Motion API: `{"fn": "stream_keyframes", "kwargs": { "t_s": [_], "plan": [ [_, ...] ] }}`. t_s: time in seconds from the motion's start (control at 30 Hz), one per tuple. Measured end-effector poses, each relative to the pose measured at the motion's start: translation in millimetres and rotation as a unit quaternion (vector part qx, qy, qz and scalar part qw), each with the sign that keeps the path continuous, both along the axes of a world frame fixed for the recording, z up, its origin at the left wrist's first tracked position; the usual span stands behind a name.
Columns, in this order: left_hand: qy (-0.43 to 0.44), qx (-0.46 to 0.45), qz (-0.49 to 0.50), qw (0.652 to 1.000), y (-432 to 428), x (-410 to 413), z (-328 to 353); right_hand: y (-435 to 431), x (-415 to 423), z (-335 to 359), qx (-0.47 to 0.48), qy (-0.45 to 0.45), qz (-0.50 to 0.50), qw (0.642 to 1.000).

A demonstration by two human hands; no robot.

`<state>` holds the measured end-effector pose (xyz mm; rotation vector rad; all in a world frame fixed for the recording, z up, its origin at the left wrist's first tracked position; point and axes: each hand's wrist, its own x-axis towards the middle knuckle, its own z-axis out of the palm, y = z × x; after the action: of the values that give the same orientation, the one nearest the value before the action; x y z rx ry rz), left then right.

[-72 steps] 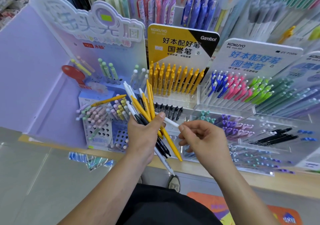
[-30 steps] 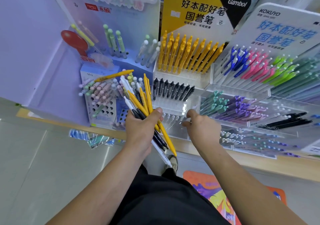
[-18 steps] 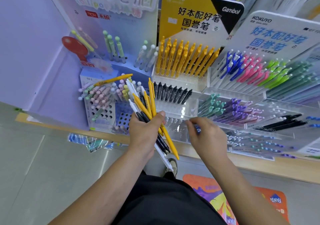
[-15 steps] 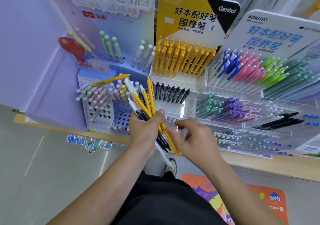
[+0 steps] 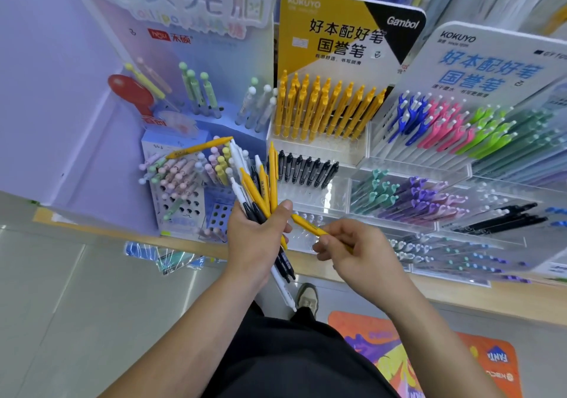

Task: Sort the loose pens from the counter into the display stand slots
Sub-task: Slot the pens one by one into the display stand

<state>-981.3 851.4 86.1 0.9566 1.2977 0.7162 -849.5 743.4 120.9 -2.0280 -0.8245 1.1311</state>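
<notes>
Yellow pen (image 5: 307, 226) sits pinched in the right hand (image 5: 359, 253), seemingly just clear of the rest, likely bound for the yellow row (image 5: 325, 112) of the stand (image 5: 319, 153); the left hand (image 5: 256, 239) grips the other pens (image 5: 259, 187) fanned so colours read easily, above the table (image 5: 460, 295).

display stand (image 5: 316, 153) ahead, yellow pens (image 5: 322, 109) crowding top slots

Can't see the middle of the yellow, black and white plastic pen bunch (image 5: 263, 187) inside the left hand (image 5: 254, 241), nor the back end of the single yellow plastic pen (image 5: 306, 226) under the right hand (image 5: 362, 256). Cut off at 5 o'clock: orange floor mat (image 5: 497, 364).
</notes>
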Motion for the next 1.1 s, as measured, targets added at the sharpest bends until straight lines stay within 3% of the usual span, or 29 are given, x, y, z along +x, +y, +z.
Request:
{"fn": "stream_keyframes", "kwargs": {
  "t_s": [0.13,0.33,0.5,0.67,0.87,1.1],
  "plan": [
    [-0.028,0.026,-0.010,0.999,16.2,6.6,17.7,11.8,16.2,19.3,0.046,-0.021,0.009,0.999],
    [-0.075,0.031,0.007,0.997,36.3,16.2,36.2,37.2,37.1,44.3,0.177,0.054,-0.100,0.978],
    [-0.079,0.046,0.006,0.996,45.4,27.2,50.3,80.9,40.7,54.9,0.252,-0.001,-0.151,0.956],
    [-0.083,0.069,-0.009,0.994,53.8,26.9,60.6,103.1,52.8,62.9,0.286,-0.124,-0.155,0.937],
    [-0.085,0.079,-0.010,0.993,58.6,28.3,60.5,111.9,58.4,48.9,0.279,-0.234,-0.129,0.923],
    [-0.074,0.087,-0.014,0.993,62.5,30.5,56.8,124.1,59.8,32.2,0.268,-0.289,-0.039,0.918]
  ]
}}
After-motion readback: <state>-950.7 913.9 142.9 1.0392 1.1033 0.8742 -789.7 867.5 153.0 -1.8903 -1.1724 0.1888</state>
